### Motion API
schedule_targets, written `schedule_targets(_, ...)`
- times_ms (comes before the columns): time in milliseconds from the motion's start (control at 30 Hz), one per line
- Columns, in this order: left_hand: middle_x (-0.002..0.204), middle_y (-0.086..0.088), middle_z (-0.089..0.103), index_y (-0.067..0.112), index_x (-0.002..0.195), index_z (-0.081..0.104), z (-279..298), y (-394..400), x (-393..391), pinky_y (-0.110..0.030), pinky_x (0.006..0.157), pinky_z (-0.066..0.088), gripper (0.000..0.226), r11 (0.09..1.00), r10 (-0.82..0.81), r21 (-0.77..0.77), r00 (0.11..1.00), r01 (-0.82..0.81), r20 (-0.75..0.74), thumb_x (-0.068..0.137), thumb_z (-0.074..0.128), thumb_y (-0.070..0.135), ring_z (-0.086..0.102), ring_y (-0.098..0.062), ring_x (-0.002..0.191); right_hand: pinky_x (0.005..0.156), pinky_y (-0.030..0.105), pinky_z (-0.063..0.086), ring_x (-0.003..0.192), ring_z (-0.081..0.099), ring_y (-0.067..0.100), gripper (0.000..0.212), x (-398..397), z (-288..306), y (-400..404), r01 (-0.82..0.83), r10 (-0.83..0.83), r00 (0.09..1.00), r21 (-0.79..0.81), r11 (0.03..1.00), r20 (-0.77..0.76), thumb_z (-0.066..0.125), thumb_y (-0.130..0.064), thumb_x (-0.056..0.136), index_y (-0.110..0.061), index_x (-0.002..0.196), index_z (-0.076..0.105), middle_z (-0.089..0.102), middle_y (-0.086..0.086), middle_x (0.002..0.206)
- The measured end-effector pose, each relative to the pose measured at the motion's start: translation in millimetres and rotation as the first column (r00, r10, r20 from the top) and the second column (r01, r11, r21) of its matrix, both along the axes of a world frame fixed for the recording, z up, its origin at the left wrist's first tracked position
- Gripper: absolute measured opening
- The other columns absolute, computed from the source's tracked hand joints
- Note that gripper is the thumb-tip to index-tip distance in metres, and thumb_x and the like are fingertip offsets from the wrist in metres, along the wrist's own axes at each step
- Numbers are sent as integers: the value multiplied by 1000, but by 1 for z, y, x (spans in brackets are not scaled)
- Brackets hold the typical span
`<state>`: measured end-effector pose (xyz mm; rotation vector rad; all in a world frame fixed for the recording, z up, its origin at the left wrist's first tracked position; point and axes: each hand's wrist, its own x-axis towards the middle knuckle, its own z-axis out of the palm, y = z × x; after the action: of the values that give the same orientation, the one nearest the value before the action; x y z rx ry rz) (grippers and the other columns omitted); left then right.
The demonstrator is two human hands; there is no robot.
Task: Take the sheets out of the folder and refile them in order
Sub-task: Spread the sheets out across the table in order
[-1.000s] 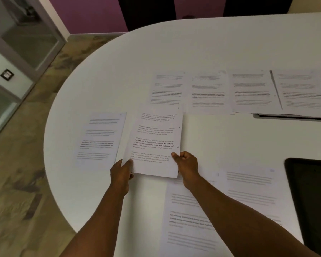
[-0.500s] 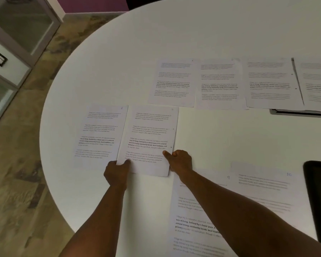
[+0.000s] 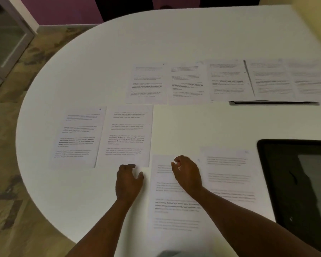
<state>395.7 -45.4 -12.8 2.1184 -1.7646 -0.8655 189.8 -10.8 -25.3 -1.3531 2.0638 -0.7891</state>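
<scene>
both hands have let go of the sheet [image 3: 127,135], which lies flat beside its neighbour [image 3: 78,137]. left hand [image 3: 128,179] hovers loosely curled, holding nothing, the sheet at its 12 o'clock. right hand [image 3: 186,174], likewise free, is over the near sheet [image 3: 171,206], long axis 12 to 6; likely next. folder [image 3: 272,103] lies at 1 o'clock under sheets; its contents are hidden.

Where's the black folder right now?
In the head view, the black folder lies at the far right of the white oval table, mostly hidden under printed white sheets; only its near edge shows.
</scene>
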Motion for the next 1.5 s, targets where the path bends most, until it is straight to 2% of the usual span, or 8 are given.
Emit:
schedule_targets(167,120,-3,55,16,123,59,-9,42,-33,-33,86,49,45,980,-190,58,982,190,-6,84,71,35,55,-21,110,69,22,46,82,56,7,21,-24,-16,71,-39,30,992,-75,996,-120,66,-33,85,-18,99,67,64,-7,87)
schedule_targets(300,126,-6,49,17,129,53,-8,58,-44,-41,91,48,63,979,-173,127,978,158,117,79,72,49,49,-26,116,74,32,53,90,60,19,30,-33,-27,93,38,-54,970,-71,997,-237,75,-25,80,-13,106,65,64,1,98)
schedule_targets(467,128,-6,49,17,131,52,-12,63,-37,-39,93,45,67,968,-250,79,953,239,173,78,72,52,48,-26,116,76,35,52,91,60,23,45,-45,-22,102,241,-259,931,-100,965,-256,81,-23,75,-9,112,61,63,9,104)
schedule_targets(567,135,-6,48,17,133,53,-13,97,-97,-38,94,45,67,852,-523,41,842,522,132,79,71,51,47,-26,120,79,38,50,96,60,26,48,-119,-11,168,482,-460,806,-39,876,-372,78,-27,78,-8,118,59,61,12,112)
schedule_targets(867,164,0,-4,28,154,19,-10,90,-126,-38,119,15,79,540,-839,174,511,824,186,89,56,55,1,-22,150,89,46,52,114,51,29,71,-147,-2,166,596,-443,788,344,726,-428,69,-54,81,-11,130,42,49,13,124)
schedule_targets(1233,164,-3,-5,23,155,16,-7,94,-140,-41,119,16,79,545,-838,241,510,803,197,91,55,51,0,-24,150,75,32,54,90,58,17,37,-151,-6,166,468,-240,765,261,844,-598,69,-43,85,-17,109,59,61,3,105)
schedule_targets(1333,163,-5,8,25,151,28,-7,96,-143,-41,117,24,70,581,-813,162,559,798,162,92,53,52,12,-26,148,66,30,54,77,59,15,26,-140,-10,165,361,-287,834,73,930,-471,80,-25,77,-15,95,65,65,2,90)
schedule_targets(1500,139,8,50,26,130,55,11,99,-165,-31,104,38,65,753,-627,113,758,649,-180,86,41,71,46,-15,129,80,16,53,86,62,4,16,-112,8,151,244,-237,959,-32,969,155,64,-29,92,-19,105,60,64,-11,97)
